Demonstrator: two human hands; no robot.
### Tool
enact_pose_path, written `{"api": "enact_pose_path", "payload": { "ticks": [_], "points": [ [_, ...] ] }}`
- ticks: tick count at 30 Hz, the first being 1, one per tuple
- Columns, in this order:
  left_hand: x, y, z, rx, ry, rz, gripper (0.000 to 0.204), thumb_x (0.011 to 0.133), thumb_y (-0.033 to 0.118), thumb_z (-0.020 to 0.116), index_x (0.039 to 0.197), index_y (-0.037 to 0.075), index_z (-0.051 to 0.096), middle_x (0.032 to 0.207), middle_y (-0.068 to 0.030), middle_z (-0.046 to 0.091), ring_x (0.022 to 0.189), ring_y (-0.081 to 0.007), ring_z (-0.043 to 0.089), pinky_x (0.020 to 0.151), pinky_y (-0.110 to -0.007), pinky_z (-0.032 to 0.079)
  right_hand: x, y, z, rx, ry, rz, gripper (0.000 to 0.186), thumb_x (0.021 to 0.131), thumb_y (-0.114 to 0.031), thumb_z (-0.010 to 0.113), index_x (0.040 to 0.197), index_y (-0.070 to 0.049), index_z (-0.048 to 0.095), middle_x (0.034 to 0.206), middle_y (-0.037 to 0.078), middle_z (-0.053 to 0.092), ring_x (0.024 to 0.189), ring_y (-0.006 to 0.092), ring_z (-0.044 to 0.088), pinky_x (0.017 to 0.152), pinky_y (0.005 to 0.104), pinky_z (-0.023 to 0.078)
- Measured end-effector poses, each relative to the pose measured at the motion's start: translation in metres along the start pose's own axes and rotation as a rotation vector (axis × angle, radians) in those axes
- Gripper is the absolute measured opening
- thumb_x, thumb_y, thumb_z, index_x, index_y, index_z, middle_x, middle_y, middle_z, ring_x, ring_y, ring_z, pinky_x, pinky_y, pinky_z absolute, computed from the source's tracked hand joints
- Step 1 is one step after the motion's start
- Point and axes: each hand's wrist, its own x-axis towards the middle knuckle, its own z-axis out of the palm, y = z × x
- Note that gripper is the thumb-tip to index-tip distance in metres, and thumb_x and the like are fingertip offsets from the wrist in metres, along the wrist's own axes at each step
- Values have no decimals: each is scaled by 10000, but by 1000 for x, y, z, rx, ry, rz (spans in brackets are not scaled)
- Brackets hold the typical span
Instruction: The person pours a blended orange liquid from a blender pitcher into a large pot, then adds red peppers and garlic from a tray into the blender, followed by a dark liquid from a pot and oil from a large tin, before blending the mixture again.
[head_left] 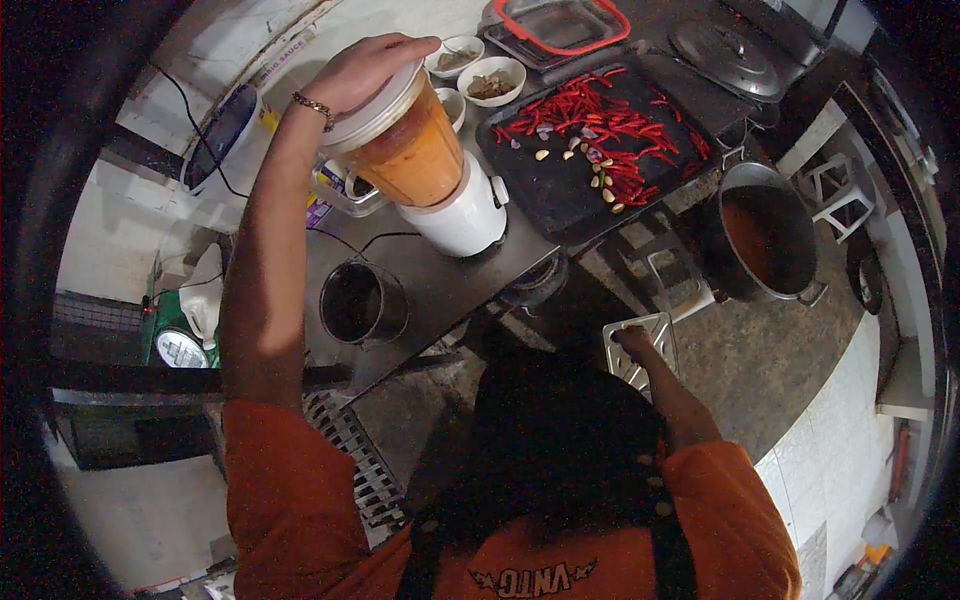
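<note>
My left hand (375, 68) lies on the pale lid (372, 118) of a blender, its fingers stretched out over the top. Orange liquid fills much of the clear blender jar (415, 160), which sits on a white base (460, 215) at the counter's front edge. Low on the right, my right hand (632, 342) is over a pale rectangular slotted surface that looks like a stool top (655, 330); its fingers are too dark to make out. Right of the blender, a black tray (535, 195) holds red chillies (600, 120), garlic cloves and a few purplish pieces.
Small white bowls (497, 84) and a red-rimmed container (565, 35) stand behind the tray. A dark pot (363, 302) is left of the blender. On the right are a big pot of reddish-brown liquid (760, 240) and a white stool (845, 195). A green scale (182, 345) sits far left.
</note>
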Motion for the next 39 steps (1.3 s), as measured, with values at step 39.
{"api": "enact_pose_path", "payload": {
  "ticks": [39],
  "points": [
    [0, -6, 0, -44, -15, -5, 607, 790, 568, 561, 1054, 24, 611, 933, -63, 625, 834, -134, 584, 779, -257, 445, -5, -18, -3, 122, -49, 275, 471, 739, -376, 587, 1040, -14, 602, 892, 157, 638, 665, 274, 630, 513, 403, 502]
  ]
}}
